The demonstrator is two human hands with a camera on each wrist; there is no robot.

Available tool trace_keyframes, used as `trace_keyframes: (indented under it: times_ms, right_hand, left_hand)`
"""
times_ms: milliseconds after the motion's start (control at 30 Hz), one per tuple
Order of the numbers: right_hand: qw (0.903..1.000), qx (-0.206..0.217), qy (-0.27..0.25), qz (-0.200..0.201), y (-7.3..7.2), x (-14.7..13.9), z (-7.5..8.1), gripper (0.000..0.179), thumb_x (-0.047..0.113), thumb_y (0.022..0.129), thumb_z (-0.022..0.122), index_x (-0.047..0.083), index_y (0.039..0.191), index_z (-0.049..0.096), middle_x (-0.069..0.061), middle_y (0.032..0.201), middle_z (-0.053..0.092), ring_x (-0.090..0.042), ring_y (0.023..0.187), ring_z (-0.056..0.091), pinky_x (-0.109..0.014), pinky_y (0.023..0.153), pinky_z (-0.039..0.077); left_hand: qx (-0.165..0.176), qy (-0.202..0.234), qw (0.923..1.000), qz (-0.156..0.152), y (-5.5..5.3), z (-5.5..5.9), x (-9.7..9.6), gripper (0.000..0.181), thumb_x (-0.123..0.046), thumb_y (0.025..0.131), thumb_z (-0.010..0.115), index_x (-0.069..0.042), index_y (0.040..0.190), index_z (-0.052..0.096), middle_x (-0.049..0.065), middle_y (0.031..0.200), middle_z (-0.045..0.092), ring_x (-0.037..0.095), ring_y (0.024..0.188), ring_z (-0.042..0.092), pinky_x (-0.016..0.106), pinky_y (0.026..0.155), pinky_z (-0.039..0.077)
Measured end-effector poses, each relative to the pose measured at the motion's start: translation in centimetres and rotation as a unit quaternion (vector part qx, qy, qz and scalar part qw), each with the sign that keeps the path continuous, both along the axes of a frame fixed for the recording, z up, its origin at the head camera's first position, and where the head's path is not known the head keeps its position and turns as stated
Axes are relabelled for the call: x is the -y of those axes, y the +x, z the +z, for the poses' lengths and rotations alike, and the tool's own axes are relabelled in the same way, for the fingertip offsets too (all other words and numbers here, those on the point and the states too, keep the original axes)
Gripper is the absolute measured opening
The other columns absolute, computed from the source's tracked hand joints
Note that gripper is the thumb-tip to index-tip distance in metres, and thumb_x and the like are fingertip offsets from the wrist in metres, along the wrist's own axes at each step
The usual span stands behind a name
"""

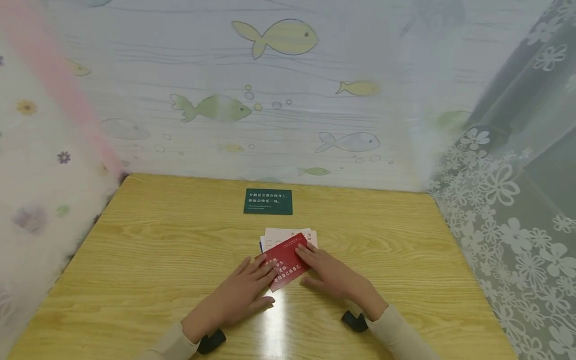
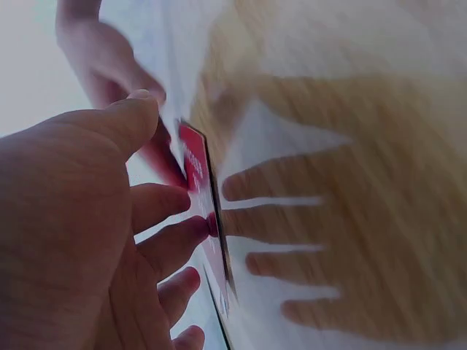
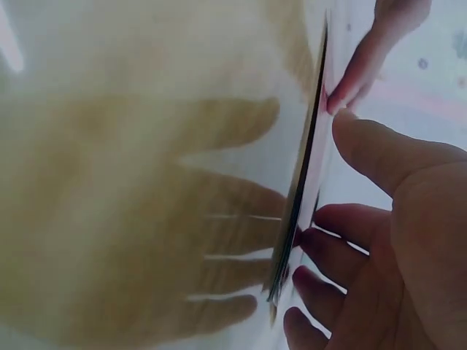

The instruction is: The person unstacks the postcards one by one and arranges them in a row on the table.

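Observation:
In the head view a red card point(image 1: 290, 256) with white lettering lies tilted on top of a small pile of pale cards point(image 1: 275, 235). My left hand point(image 1: 238, 295) rests its fingertips on the red card's left end, thumb held away from it. Fingers of my right hand point(image 1: 335, 272) touch the card's right end, with that thumb also apart. Seen from the left wrist, the fingers are extended at the red card point(image 2: 194, 157). The right wrist view shows the pile point(image 3: 300, 182) edge-on beside the fingertips. The fingers hide part of the lettering.
A dark green card point(image 1: 268, 207) with white writing lies by itself farther back on the glossy wooden table point(image 1: 157, 250). Behind the table hangs a fish-patterned cloth point(image 1: 288, 125), and flowered lace point(image 1: 508, 240) drapes along the right side.

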State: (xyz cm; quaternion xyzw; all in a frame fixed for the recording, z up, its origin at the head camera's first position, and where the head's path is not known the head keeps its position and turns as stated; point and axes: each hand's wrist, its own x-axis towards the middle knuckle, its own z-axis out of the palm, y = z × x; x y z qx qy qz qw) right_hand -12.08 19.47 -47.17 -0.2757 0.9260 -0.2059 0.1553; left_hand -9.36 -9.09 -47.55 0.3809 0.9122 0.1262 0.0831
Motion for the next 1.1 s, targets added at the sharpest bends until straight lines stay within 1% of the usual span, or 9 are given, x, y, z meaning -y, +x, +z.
trace_keyframes:
  times_ms: [100, 300, 400, 533, 700, 833, 933, 1100]
  right_hand:
    - [0.9999, 0.005, 0.008, -0.002, 1.0, -0.3, -0.2, 0.075, 0.043, 0.099, 0.064, 0.016, 0.161, 0.031, -0.009, 0.168, 0.027, -0.031, 0.155, 0.025, -0.05, 0.122, 0.034]
    - [0.9998, 0.01, 0.016, 0.003, 2.7, -0.5, -0.5, 0.075, 0.048, 0.1, 0.06, 0.02, 0.163, 0.028, -0.007, 0.169, 0.024, -0.03, 0.155, 0.023, -0.05, 0.123, 0.031]
    - [0.9998, 0.011, 0.014, 0.006, 3.3, -0.6, -0.4, 0.075, 0.049, 0.101, 0.058, 0.02, 0.163, 0.028, -0.005, 0.169, 0.023, -0.028, 0.156, 0.022, -0.05, 0.123, 0.03]
    - [0.9998, 0.002, 0.012, 0.016, 3.8, -0.6, -0.3, 0.074, 0.047, 0.101, 0.058, 0.018, 0.162, 0.029, -0.006, 0.169, 0.024, -0.028, 0.156, 0.022, -0.05, 0.123, 0.03]
    - [0.9998, -0.005, 0.0, 0.019, 3.9, -0.8, -0.1, 0.074, 0.039, 0.1, 0.064, 0.018, 0.162, 0.03, -0.005, 0.169, 0.024, -0.028, 0.156, 0.022, -0.05, 0.124, 0.027]
    - [0.9999, -0.002, -0.009, 0.009, 3.6, -1.3, -0.2, 0.077, 0.037, 0.097, 0.068, 0.019, 0.162, 0.031, -0.002, 0.169, 0.024, -0.027, 0.156, 0.02, -0.051, 0.125, 0.026]
    - [0.9999, 0.003, -0.014, 0.001, 3.3, -1.8, -0.3, 0.081, 0.037, 0.094, 0.072, 0.018, 0.161, 0.032, -0.002, 0.169, 0.024, -0.026, 0.157, 0.019, -0.051, 0.125, 0.026]
    - [0.9995, -0.006, -0.03, -0.012, 2.6, -2.6, -0.3, 0.088, 0.034, 0.089, 0.079, 0.012, 0.161, 0.032, -0.006, 0.168, 0.025, -0.03, 0.157, 0.018, -0.052, 0.125, 0.024]
  left_hand:
    - [0.006, 0.008, 0.9999, 0.011, -0.2, -0.1, 0.4, 0.067, -0.052, 0.102, 0.052, -0.013, 0.156, 0.042, 0.006, 0.162, 0.041, 0.034, 0.155, 0.022, 0.057, 0.126, 0.018]
    - [0.038, 0.021, 0.9989, 0.019, -0.2, -0.1, 1.1, 0.067, -0.05, 0.103, 0.053, -0.013, 0.157, 0.04, 0.006, 0.163, 0.038, 0.033, 0.156, 0.021, 0.057, 0.127, 0.014]
    - [0.048, 0.022, 0.9984, 0.02, -0.2, -0.2, 1.3, 0.067, -0.05, 0.103, 0.052, -0.014, 0.158, 0.038, 0.004, 0.164, 0.036, 0.032, 0.156, 0.019, 0.055, 0.128, 0.012]
    - [0.049, 0.026, 0.9983, 0.015, -0.3, -0.3, 1.5, 0.068, -0.05, 0.103, 0.052, -0.014, 0.159, 0.037, 0.005, 0.166, 0.033, 0.032, 0.157, 0.017, 0.055, 0.128, 0.013]
    - [0.03, 0.044, 0.9984, 0.019, -0.7, -0.4, 2.0, 0.069, -0.048, 0.102, 0.055, -0.012, 0.159, 0.037, 0.009, 0.166, 0.03, 0.032, 0.156, 0.019, 0.056, 0.127, 0.016]
    - [0.012, 0.06, 0.9977, 0.028, -1.1, -0.3, 2.7, 0.07, -0.046, 0.102, 0.058, -0.01, 0.158, 0.037, 0.007, 0.167, 0.027, 0.033, 0.156, 0.02, 0.055, 0.126, 0.018]
    - [0.016, 0.061, 0.9973, 0.038, -1.5, -0.2, 3.1, 0.072, -0.046, 0.101, 0.059, -0.01, 0.159, 0.035, 0.006, 0.168, 0.025, 0.032, 0.156, 0.019, 0.055, 0.127, 0.017]
    - [0.018, 0.049, 0.9973, 0.052, -2.0, 0.1, 3.5, 0.076, -0.049, 0.1, 0.06, -0.01, 0.16, 0.033, 0.007, 0.168, 0.026, 0.031, 0.157, 0.017, 0.054, 0.127, 0.016]
